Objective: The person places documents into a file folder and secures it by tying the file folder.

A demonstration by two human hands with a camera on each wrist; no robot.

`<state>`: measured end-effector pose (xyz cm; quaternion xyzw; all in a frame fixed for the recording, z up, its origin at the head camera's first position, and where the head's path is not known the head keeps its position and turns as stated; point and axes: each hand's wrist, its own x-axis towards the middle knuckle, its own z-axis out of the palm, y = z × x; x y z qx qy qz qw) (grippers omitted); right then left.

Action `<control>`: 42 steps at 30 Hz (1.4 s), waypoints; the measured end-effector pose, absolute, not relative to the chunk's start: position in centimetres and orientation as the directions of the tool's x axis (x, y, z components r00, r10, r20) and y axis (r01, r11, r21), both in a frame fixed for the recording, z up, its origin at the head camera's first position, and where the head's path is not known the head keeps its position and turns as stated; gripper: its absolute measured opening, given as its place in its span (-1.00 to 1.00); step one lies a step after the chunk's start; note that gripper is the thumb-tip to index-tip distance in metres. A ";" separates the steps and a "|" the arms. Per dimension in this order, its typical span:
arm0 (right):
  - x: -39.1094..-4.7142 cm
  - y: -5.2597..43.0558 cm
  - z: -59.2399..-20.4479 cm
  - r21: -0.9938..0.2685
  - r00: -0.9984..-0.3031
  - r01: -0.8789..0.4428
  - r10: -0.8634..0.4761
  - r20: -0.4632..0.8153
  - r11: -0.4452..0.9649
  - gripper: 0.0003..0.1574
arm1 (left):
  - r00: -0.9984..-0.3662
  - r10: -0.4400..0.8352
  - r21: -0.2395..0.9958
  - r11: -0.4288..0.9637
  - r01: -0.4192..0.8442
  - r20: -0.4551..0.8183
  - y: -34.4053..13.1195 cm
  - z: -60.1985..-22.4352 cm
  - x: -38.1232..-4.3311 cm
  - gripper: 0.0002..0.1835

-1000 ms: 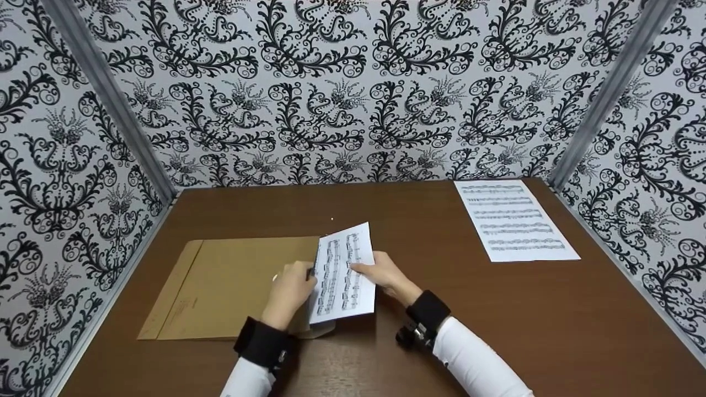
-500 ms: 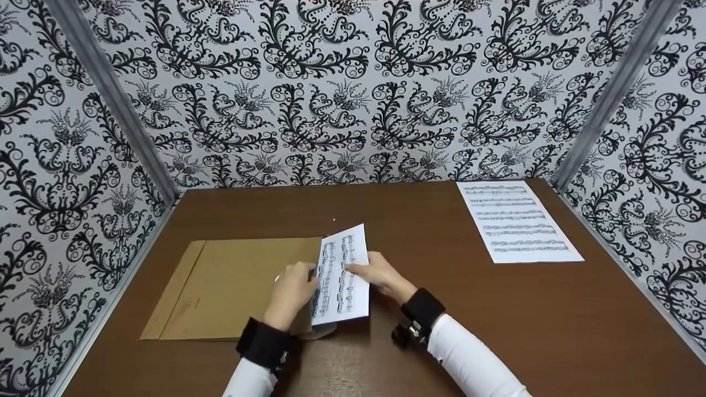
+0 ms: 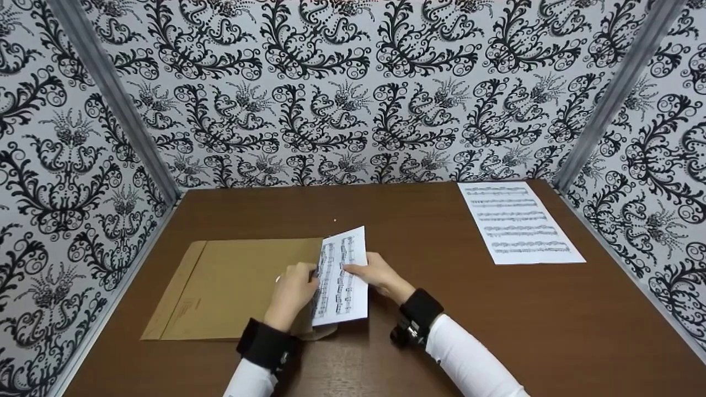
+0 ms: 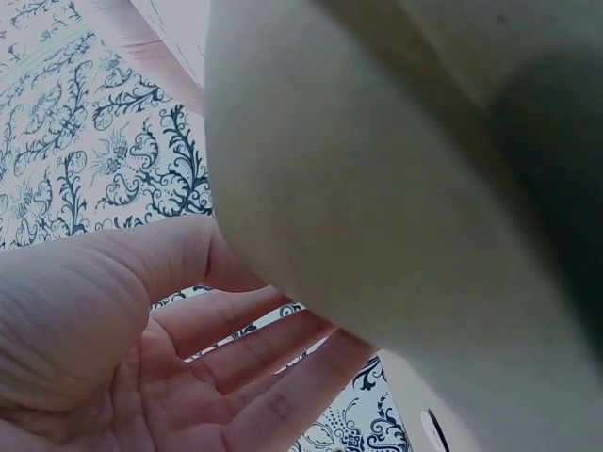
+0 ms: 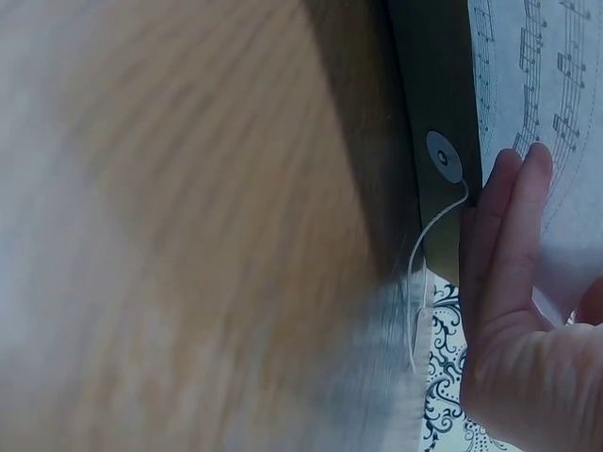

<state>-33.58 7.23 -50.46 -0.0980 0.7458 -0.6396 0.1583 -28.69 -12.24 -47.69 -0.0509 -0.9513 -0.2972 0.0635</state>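
Observation:
A large tan paper envelope (image 3: pixel 237 286) lies on the table with its mouth to the right. My left hand (image 3: pixel 291 292) pinches the envelope at this edge; in the left wrist view, my left thumb (image 4: pixel 179 250) meets the blurred tan paper (image 4: pixel 330 188). Sheet music (image 3: pixel 350 286) stands tilted at the mouth, its left part hidden inside the envelope. My right hand (image 3: pixel 381 275) holds it by the right edge, thumb on the printed face and fingers underneath. In the right wrist view, straight fingers (image 5: pixel 518 235) show behind the sheet, beside the envelope's round button (image 5: pixel 443 156) and white string (image 5: pixel 419 247).
Another sheet of music (image 3: pixel 518 223) lies flat at the back right of the brown table (image 3: pixel 469 331). Walls with black scrollwork (image 3: pixel 353 99) enclose the back and both sides.
My right hand has moved slightly left with the sheet music, so a little less of it shows outside the envelope. My left hand keeps its hold on the envelope's edge.

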 end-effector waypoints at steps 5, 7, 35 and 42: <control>-33.4 7.7 -50.2 -0.987 -0.916 0.077 -0.381 -0.126 0.142 -0.49 | -0.989 0.054 0.563 0.817 0.122 0.137 -12.2 -47.7 -28.8 -0.83; -33.2 8.0 -50.0 -0.988 -0.910 0.093 -0.392 -0.133 0.121 -0.48 | -0.989 0.055 0.563 0.817 0.122 0.134 -12.2 -47.7 -28.8 -0.82; -31.5 11.1 -49.0 -0.973 -0.901 0.226 -0.369 -0.229 0.052 -0.42 | -0.988 0.061 0.548 0.826 0.129 0.141 -12.2 -48.0 -28.7 -0.75; -31.4 10.2 -48.8 -0.975 -0.899 0.219 -0.380 -0.219 0.045 -0.43 | -0.987 0.057 0.537 0.833 0.131 0.153 -12.2 -47.8 -28.6 -0.71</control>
